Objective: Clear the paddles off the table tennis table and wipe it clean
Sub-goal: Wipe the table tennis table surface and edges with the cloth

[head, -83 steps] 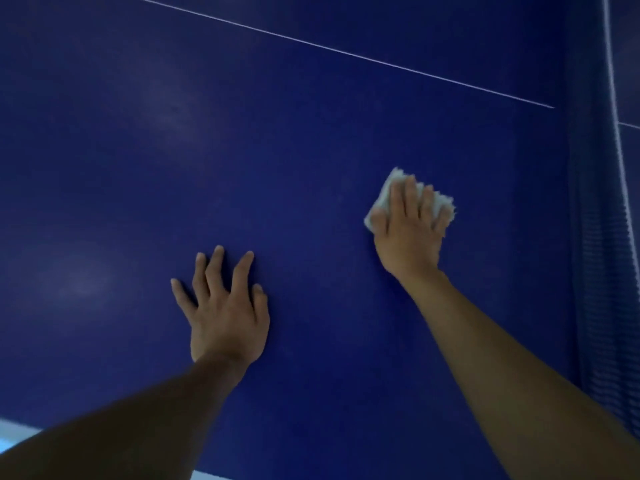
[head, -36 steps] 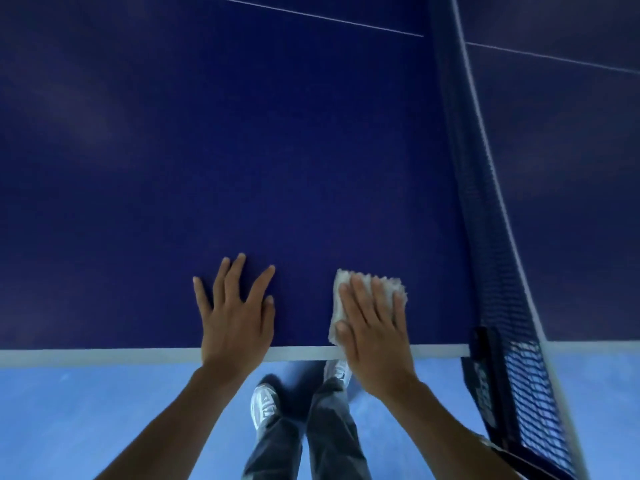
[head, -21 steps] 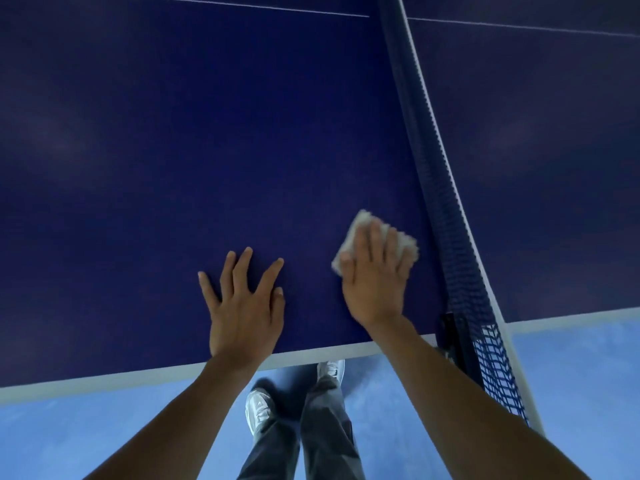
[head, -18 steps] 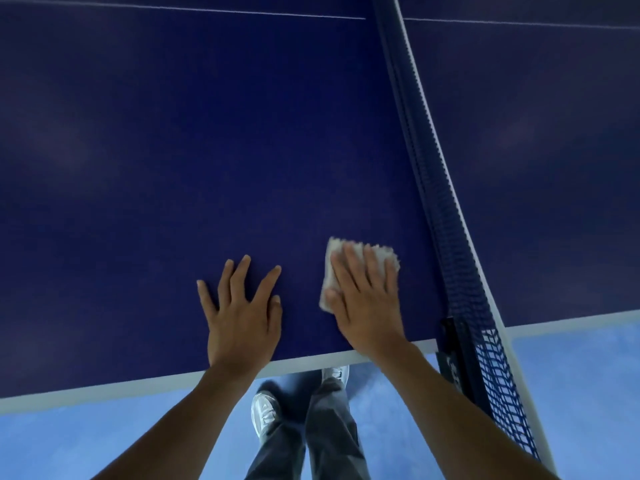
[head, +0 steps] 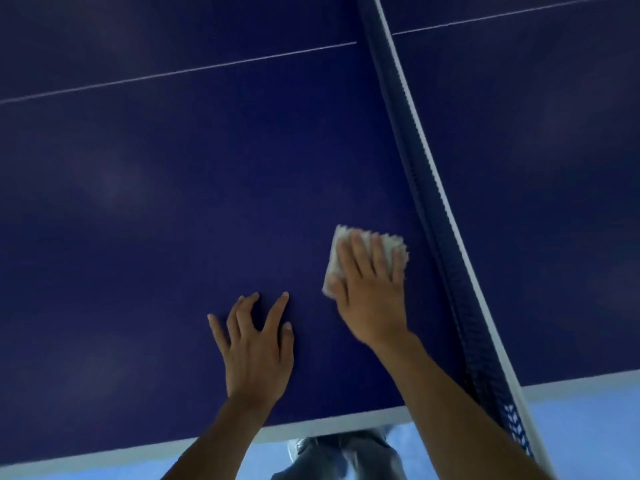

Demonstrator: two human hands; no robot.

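The dark blue table tennis table fills most of the view. My right hand presses flat on a folded white cloth lying on the table, a short way left of the net. My left hand rests on the table beside it, fingers spread and slightly arched, holding nothing. No paddle is in view.
The dark net with its white top band runs from the top middle down to the lower right. The table's white near edge crosses the bottom. Below it are light blue floor and my legs.
My right hand has pushed the cloth away from the near edge and slightly toward the net. My left hand stays planted, with its fingers now lifted a little. The view has tilted.
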